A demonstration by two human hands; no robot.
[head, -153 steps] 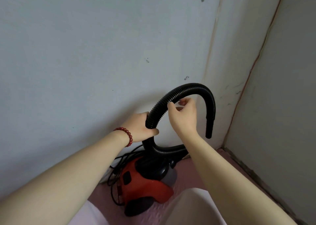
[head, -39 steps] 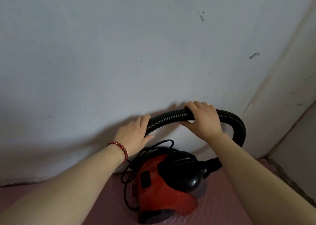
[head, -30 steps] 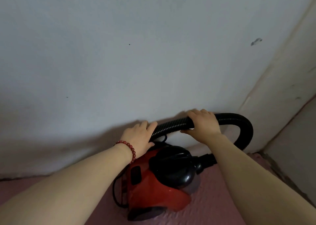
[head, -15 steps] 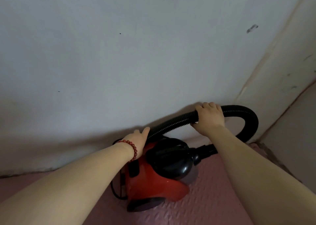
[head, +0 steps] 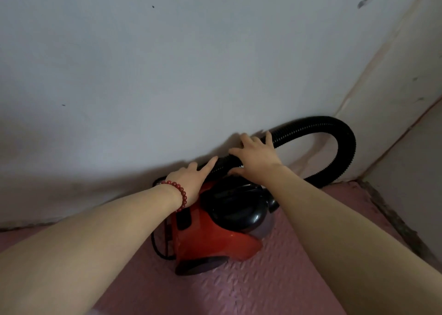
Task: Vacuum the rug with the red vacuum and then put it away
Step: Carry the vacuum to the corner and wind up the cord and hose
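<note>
Both hands have loosened since a moment ago: the right hand, which was wrapped around the black hose, now lies on top of it with fingers spread and straight, and the hose, earlier held in a tall arch, is pressed low against the grey wall. The left hand, with a red bead bracelet at its wrist, is also released, its straight fingers touching the near end of the hose where it crosses the back of the machine. Neither hand grasps anything. The red vacuum sits on the pink mat, close to the wall near the room's corner, at about 5 o'clock from the left hand and 7 o'clock from the right, partly under both wrists. From the right hand the hose runs out towards 2 o'clock, bends round, and comes back to the vacuum's front at about 5 o'clock. The main risk, judging by that tight bend, is spring: a ribbed hose forced into a loop may lift or flop forward off the wall once the hands leave it, and could nudge the light vacuum out of place. A black cord lies in loose loops at 9 o'clock of the vacuum, and it may catch a wrist or trail onto the mat. The vacuuming looks finished, with putting away nearly done.
</note>
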